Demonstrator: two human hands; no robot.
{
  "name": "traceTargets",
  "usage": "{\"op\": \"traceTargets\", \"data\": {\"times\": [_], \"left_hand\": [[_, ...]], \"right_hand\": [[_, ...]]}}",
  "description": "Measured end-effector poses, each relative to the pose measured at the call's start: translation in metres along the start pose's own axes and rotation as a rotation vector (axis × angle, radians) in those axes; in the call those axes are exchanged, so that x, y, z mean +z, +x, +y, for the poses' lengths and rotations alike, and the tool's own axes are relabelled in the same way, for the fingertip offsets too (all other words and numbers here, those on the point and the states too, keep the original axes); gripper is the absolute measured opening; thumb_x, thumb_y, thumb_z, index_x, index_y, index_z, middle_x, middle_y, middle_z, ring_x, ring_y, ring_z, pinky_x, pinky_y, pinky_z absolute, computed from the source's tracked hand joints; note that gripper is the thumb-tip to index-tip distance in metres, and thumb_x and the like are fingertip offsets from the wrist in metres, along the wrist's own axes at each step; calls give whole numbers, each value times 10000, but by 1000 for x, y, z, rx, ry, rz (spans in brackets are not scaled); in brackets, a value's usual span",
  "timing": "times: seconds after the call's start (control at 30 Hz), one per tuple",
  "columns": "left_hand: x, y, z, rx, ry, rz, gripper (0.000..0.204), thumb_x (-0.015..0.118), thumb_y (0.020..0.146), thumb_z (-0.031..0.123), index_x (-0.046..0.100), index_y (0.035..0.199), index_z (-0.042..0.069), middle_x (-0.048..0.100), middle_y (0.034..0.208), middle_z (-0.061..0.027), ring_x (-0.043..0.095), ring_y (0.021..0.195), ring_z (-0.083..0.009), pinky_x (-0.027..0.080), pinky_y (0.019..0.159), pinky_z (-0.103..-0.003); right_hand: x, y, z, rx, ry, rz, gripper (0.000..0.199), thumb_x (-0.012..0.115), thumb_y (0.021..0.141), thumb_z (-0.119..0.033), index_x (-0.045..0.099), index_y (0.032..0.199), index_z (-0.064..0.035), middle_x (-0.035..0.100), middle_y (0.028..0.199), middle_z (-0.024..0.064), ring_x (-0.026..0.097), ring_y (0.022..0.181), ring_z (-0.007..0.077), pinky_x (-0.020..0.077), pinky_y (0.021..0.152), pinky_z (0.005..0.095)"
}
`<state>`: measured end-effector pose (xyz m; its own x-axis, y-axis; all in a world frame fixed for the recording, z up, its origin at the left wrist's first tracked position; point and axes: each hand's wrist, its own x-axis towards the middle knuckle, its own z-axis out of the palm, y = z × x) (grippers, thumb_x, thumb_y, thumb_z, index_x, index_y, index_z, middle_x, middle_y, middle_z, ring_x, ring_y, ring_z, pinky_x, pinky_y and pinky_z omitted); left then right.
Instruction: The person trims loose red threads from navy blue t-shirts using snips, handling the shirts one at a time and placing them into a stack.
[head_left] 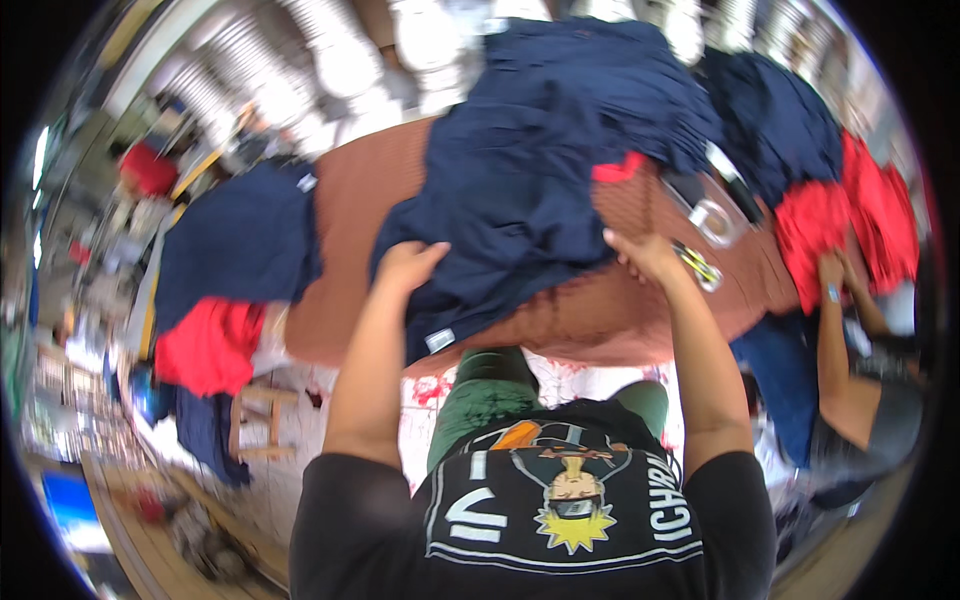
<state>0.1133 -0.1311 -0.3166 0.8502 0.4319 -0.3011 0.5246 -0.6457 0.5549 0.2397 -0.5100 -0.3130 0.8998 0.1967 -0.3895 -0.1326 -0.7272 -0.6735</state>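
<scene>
A dark navy garment [510, 210] is spread over the brown-covered table in front of me, a small white label near its lower left corner. My left hand [410, 266] grips its left edge, thumb on top and the fingers partly hidden. At the right edge of the cloth, my right hand [645, 256] has its thumb against the fabric and its fingers curled below. Blur hides how firmly it grips. Close by that hand lie yellow-handled scissors [697, 268] and a roll of clear tape [714, 222].
More navy clothing [600, 85] is heaped at the table's far side. Navy cloth [235, 245] and red cloth [212, 345] hang on the left. At right, another person's hand [832, 268] touches red garments [812, 235]. The brown table cover [365, 190] has ridges. A wooden stool [262, 420] stands lower left.
</scene>
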Motion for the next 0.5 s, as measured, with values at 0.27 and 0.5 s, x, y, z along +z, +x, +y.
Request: {"op": "traceTargets", "data": {"times": [0.27,0.5], "left_hand": [[-119,-34,31,517,-1098,549,304,615,950,296,625,1028,2,639,873,-22,545,775,-93,464,717,-275],[-287,-156,6,843,-1057,387,201,572,974,213,616,1074,44,679,1055,-59,654,950,-142,518,886,-308]], "right_hand": [[-62,16,-22,-626,1098,-34,339,602,952,-359,624,1147,-83,668,1089,29,627,975,128,486,811,271],[-171,-90,-116,-873,1049,-67,290,568,974,-214,584,1170,0,642,1188,101,606,1103,187,452,983,334]]}}
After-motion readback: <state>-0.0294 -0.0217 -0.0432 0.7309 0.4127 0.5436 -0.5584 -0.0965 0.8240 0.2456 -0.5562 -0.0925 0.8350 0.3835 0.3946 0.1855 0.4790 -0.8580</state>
